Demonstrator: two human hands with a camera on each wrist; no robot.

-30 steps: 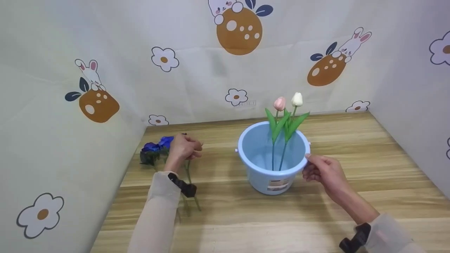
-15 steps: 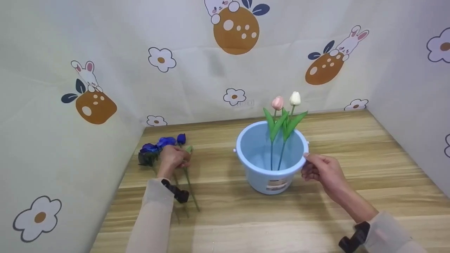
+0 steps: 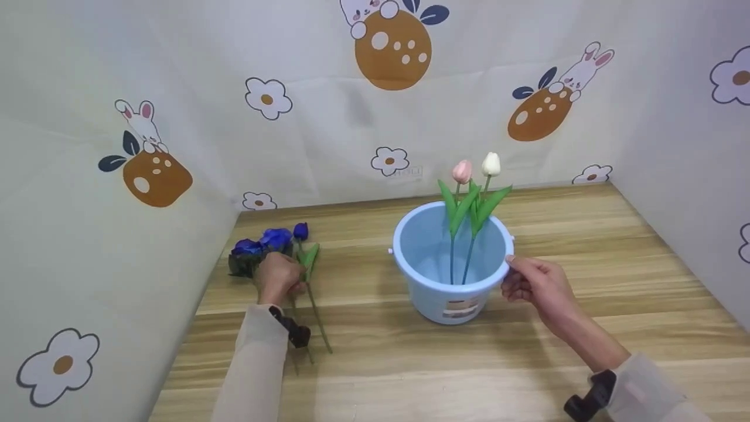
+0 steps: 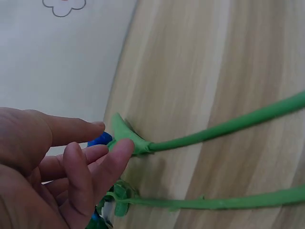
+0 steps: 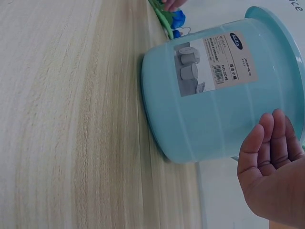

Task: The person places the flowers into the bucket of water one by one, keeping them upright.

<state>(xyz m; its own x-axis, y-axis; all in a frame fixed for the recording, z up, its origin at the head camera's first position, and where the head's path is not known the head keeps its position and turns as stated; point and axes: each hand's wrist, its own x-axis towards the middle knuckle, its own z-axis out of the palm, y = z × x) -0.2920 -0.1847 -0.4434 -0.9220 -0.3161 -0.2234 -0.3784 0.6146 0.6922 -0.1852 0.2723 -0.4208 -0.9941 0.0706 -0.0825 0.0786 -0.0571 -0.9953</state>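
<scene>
My left hand [image 3: 279, 276] is over the flowers lying on the left of the table, its fingers loosely bent beside the green leaves [image 3: 311, 258] of a blue tulip [image 3: 300, 231]. In the left wrist view, thumb and fingers are apart near the tulip's stem [image 4: 219, 129], with nothing gripped between them. Blue roses [image 3: 275, 238] lie just beyond this hand, which partly hides them. My right hand [image 3: 542, 287] pinches the rim of the light blue bucket [image 3: 433, 287], thumb on top and fingers bent below. A pink tulip [image 3: 462, 172] and a white tulip [image 3: 491, 164] stand in the bucket.
The wooden table [image 3: 387, 375] meets a patterned cloth wall [image 3: 328, 135] at the back and sides. A label [image 5: 217, 64] is on the bucket's outside. Loose flower stems [image 3: 319, 322] point toward the table's front.
My left hand has moved left and toward me, uncovering the blue tulip bud and its leaves. My right hand stays at the bucket's rim.
</scene>
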